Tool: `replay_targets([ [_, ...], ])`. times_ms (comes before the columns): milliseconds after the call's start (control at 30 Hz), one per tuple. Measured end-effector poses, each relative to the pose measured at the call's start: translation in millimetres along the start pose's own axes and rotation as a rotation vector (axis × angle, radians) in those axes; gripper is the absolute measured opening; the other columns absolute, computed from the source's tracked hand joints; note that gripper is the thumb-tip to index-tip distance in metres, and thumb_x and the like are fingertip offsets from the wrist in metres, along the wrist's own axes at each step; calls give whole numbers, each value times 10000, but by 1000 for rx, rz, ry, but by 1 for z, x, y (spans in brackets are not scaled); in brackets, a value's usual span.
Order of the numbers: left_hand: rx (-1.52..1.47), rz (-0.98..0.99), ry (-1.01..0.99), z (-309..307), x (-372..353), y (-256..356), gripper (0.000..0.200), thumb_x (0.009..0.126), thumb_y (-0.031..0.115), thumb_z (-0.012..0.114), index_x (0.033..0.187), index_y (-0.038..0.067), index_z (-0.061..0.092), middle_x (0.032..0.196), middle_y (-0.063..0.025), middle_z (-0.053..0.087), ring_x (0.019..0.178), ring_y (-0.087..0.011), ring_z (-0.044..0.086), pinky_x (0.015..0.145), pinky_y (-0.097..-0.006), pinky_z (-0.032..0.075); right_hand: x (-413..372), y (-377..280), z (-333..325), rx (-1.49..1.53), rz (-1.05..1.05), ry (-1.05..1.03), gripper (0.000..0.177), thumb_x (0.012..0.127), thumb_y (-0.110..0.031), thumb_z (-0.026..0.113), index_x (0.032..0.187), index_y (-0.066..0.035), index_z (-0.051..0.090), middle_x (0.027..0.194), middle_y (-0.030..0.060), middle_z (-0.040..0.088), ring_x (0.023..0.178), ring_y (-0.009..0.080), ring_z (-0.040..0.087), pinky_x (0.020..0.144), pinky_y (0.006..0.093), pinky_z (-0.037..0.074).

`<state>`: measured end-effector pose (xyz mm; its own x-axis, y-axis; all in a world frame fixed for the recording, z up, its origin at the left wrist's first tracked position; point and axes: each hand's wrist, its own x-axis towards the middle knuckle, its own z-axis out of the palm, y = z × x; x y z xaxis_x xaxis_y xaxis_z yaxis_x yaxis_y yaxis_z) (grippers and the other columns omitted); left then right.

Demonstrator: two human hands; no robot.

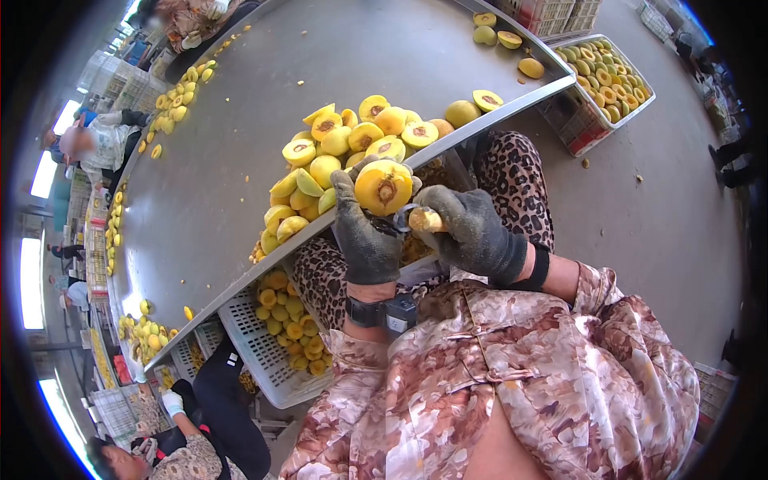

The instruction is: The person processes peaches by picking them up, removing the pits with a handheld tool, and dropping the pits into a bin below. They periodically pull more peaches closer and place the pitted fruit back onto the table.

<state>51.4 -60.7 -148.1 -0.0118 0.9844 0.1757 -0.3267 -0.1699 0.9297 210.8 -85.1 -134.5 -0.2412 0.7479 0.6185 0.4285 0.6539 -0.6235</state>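
- Head view showed the left hand [366, 236], in a dark glove, closed around a peach half [384, 188] with the cut face and its stone hollow turned up. It was held just off the near edge of the bench [240, 120].
- The right hand [474, 232], also gloved, was clenched on a pale piece [424, 220] that touched the lower rim of the fruit. Whether this was a tool or a stone I could not tell.
- Likely risk: wet flesh on a wet glove could let the half slip and drop onto the lap or the floor [656, 224].
- Likely risk: the two hands worked tight together, so a hard push from the right could drive into the left fingers.
- Likely risk: the pile of halves [344, 140] sat heaped along the near edge, and a nudge from a wrist could roll some off.
- The bench was long, grey and metal, with more fruit strung along its far edge [172, 104] and a few pieces at the right-hand end [500, 36].
- A white crate [248, 348] of peaches stood under the near edge, and another crate [636, 108] of halves stood on the floor off the right-hand end.
- Other people worked at the far edge [100, 144] and low at the near side [184, 448] in a hall with bright windows.
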Motion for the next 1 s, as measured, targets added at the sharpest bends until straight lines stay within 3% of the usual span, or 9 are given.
replay_targets([
  [33, 400, 207, 17, -4, -1, -10, 464, 1125, 382, 408, 1325, -20, 525, 1215, -171, 664, 1111, -278, 682, 990, -353, 561, 2, 5, 1, -47, -54, 77, 221, 888, -114, 689, 1087, -49, 619, 879, 135, 692, 743, 348, 699, 644, 413, 558],
  [133, 177, 84, -5, -3, 4, -30, 458, 1111, 377, 462, 1323, -23, 532, 1205, -151, 662, 1083, -272, 676, 983, -356, 553, 14, 15, 0, -214, -75, 39, 214, 910, -126, 676, 1095, -30, 625, 895, 133, 706, 755, 332, 705, 649, 407, 558],
  [200, 876, 511, -24, 3, 0, -30, 469, 1115, 394, 441, 1323, -15, 540, 1206, -132, 660, 1071, -260, 669, 979, -356, 552, 17, 25, 2, -260, -106, -59, 207, 934, -132, 650, 1125, -54, 632, 862, 131, 705, 756, 319, 706, 644, 405, 555],
  [333, -528, -324, 142, 12, 4, -12, 492, 1139, 404, 335, 1343, 6, 540, 1211, -115, 650, 1110, -240, 654, 968, -361, 559, 9, 30, 20, -45, -72, -125, 118, 958, -171, 659, 1031, -82, 685, 823, 131, 705, 721, 325, 696, 635, 417, 537],
  [433, -166, -144, 128, -15, 7, -29, 508, 1138, 406, 332, 1348, -15, 524, 1270, -136, 613, 1162, -239, 629, 988, -379, 570, 1, 14, 17, 294, 197, -217, 171, 982, -222, 650, 977, -51, 661, 784, 170, 692, 719, 346, 688, 676, 424, 520],
  [533, -405, -215, 185, -16, 12, -17, 537, 1125, 439, 357, 1336, -25, 527, 1295, -156, 600, 1178, -261, 626, 1012, -394, 570, -1, 14, -5, 245, 516, -471, 250, 981, -225, 664, 1064, 8, 625, 831, 194, 679, 752, 317, 693, 697, 402, 519],
  [667, -556, -294, 221, 1, 11, -11, 548, 1093, 485, 441, 1309, -5, 560, 1260, -157, 627, 1163, -281, 633, 1003, -417, 559, 5, 10, 8, 444, 434, -141, 321, 1047, -276, 587, 1099, 34, 653, 926, 214, 729, 841, 282, 709, 766, 407, 529],
  [700, -534, -281, 243, 5, 12, -11, 551, 1086, 491, 458, 1310, 0, 568, 1256, -161, 631, 1166, -287, 628, 1014, -428, 545, 3, 13, 13, 476, 449, -116, 359, 1058, -288, 568, 1184, 41, 642, 961, 222, 738, 869, 279, 710, 783, 391, 532],
  [1000, -387, -98, 360, 9, 23, -7, 504, 1084, 447, 495, 1224, -26, 598, 1158, -148, 653, 1069, -262, 650, 973, -390, 553, -5, 33, 52, 407, 382, -76, 314, 1049, -266, 559, 1062, 40, 631, 898, 252, 706, 821, 334, 707, 734, 424, 531],
])
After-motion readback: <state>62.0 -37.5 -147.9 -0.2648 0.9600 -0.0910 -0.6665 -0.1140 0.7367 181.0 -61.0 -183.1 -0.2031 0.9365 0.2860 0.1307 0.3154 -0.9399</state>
